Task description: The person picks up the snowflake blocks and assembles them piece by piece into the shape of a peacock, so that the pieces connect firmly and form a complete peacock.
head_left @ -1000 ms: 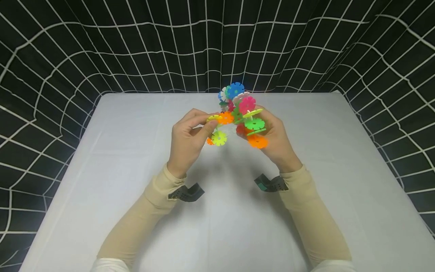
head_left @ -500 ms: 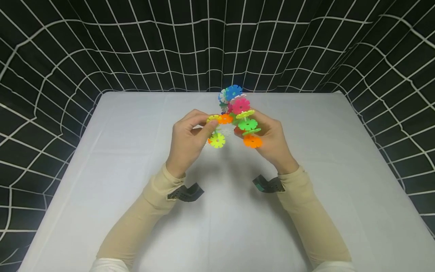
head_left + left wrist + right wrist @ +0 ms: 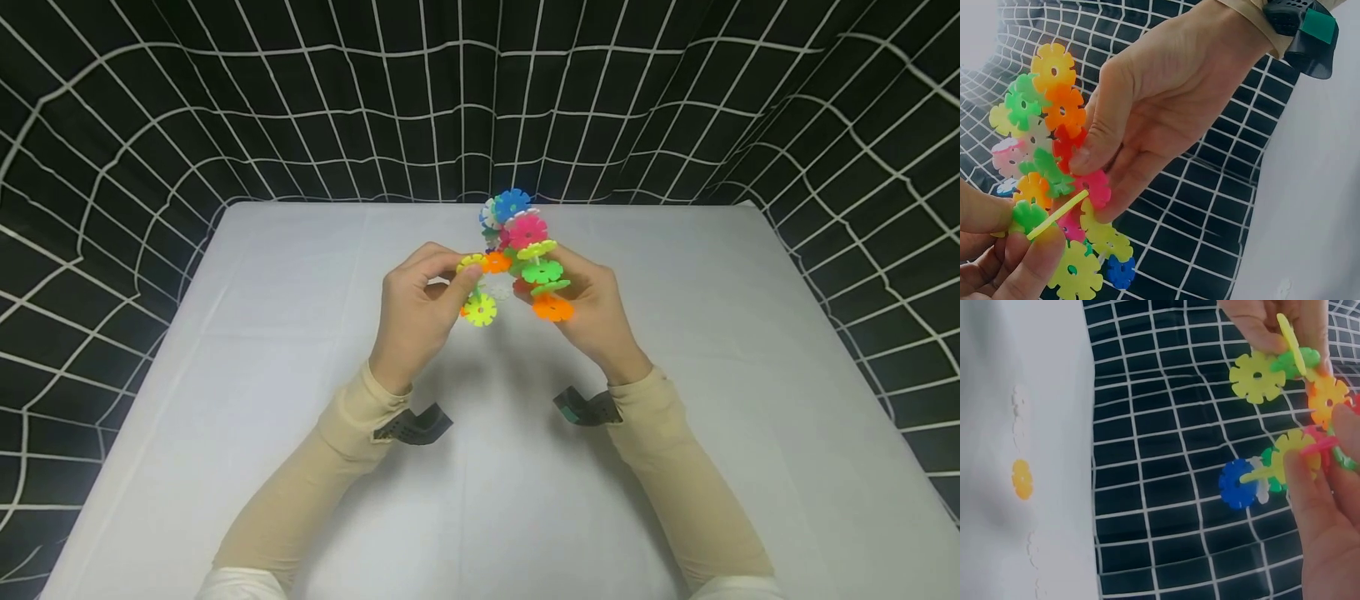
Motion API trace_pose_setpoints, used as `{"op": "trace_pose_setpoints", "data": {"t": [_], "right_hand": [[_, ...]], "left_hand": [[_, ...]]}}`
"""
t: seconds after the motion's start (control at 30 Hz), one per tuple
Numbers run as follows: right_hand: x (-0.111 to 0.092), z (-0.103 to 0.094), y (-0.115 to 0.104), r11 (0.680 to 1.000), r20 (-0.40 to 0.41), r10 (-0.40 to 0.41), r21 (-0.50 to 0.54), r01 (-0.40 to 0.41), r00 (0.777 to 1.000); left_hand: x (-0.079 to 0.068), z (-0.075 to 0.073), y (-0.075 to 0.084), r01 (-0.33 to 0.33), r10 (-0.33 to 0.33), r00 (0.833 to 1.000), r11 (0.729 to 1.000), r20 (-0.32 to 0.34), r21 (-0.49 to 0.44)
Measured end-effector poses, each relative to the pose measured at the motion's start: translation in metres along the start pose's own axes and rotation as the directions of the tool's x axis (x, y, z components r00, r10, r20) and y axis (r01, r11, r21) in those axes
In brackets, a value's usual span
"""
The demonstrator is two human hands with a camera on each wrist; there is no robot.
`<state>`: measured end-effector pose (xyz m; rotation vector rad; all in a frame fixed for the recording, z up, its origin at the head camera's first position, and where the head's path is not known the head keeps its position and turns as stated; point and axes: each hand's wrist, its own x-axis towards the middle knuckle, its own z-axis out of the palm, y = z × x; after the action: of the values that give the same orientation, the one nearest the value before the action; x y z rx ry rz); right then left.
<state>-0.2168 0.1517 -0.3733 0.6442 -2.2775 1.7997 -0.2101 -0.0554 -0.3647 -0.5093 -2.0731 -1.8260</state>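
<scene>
A structure of interlocking notched plastic discs (image 3: 528,231) in several bright colours hangs between my hands, above the table. My left hand (image 3: 416,312) pinches a yellow disc (image 3: 472,263) at its left side, right beside an orange disc (image 3: 497,262). Below those fingertips a yellow-green disc (image 3: 480,310) sticks out. On the other side my right hand (image 3: 603,312) grips the structure from behind. Its thumb presses on a red disc (image 3: 1067,147) in the left wrist view, and its fingers are partly hidden by the green discs (image 3: 542,272) in the head view.
A white cloth covers the table (image 3: 262,375). On it lie an orange disc (image 3: 1022,479) and several white discs (image 3: 1018,422), beneath the hands. Black curtains with a white grid (image 3: 480,100) stand around the back and sides. A dark camera mount (image 3: 414,425) juts from the left wrist.
My right hand has moved a little to the left, carrying its side of the disc structure toward my left hand. The left hand stays nearly still, keeping its pinch on the yellow disc.
</scene>
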Motion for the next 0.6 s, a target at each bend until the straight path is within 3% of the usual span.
{"op": "trace_pose_setpoints", "data": {"t": [0.33, 0.6], "right_hand": [[0.0002, 0.0002, 0.0011, 1.0, 0.026, 0.0, -0.001, 0.0, 1.0], [0.0004, -0.0008, 0.0014, 1.0, 0.024, -0.011, 0.0, 0.011, 1.0]], "left_hand": [[0.0009, -0.002, 0.0015, 0.003, -0.004, 1.0, 0.998, 0.016, 0.059], [0.0022, 0.0011, -0.0021, 0.059, -0.059, 0.998, 0.998, 0.029, -0.002]]}}
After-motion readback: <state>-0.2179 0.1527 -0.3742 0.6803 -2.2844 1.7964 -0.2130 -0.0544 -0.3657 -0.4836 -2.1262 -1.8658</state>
